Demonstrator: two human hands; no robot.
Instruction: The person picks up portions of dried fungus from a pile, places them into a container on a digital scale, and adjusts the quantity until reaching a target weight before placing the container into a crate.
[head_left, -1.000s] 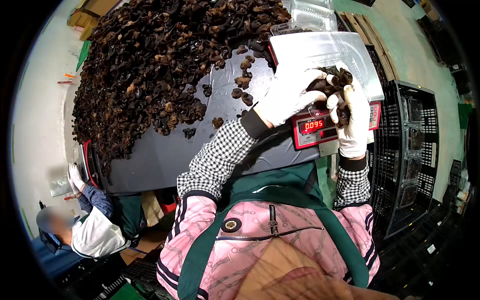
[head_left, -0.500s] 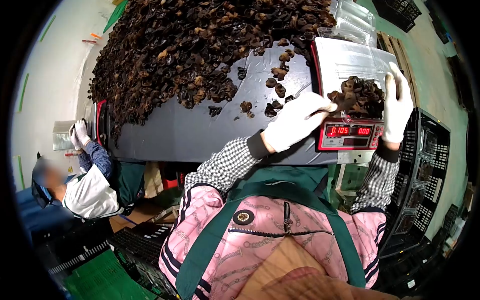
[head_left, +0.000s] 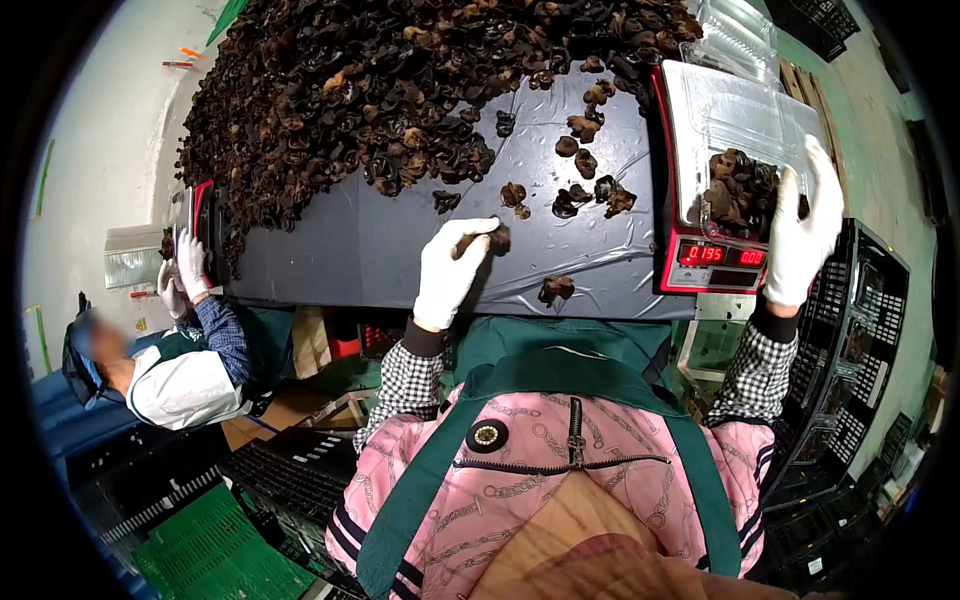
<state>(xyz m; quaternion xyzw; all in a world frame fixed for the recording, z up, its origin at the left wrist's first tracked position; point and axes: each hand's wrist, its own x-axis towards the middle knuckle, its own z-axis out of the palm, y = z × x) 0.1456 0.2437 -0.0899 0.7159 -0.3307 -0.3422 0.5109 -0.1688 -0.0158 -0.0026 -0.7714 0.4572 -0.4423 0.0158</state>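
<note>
My left hand (head_left: 453, 272), in a white glove, pinches a small dark mushroom piece (head_left: 499, 239) above the grey table cover (head_left: 330, 240). At the right, my right hand (head_left: 803, 225), also gloved, has its fingers apart beside a clear plastic container (head_left: 715, 140). Dark mushroom pieces (head_left: 740, 190) lie in the container's near part, on the red-edged scale (head_left: 672, 255). Its lit display reads 0.195 and 0.00. Several loose pieces (head_left: 585, 162) are scattered between the scale and a large mushroom pile (head_left: 350, 110).
Clear containers (head_left: 740, 35) are stacked behind the scale. A black crate (head_left: 845, 340) holding containers stands at the right. At the left, another person (head_left: 190, 375) with gloved hands is beside a second scale (head_left: 203, 220). A green crate (head_left: 215, 550) is at the lower left.
My left hand has moved left from the scale to over the table with a piece. My right hand has opened beside the container. Pieces now rest in the container, and the display has risen from 0.095.
</note>
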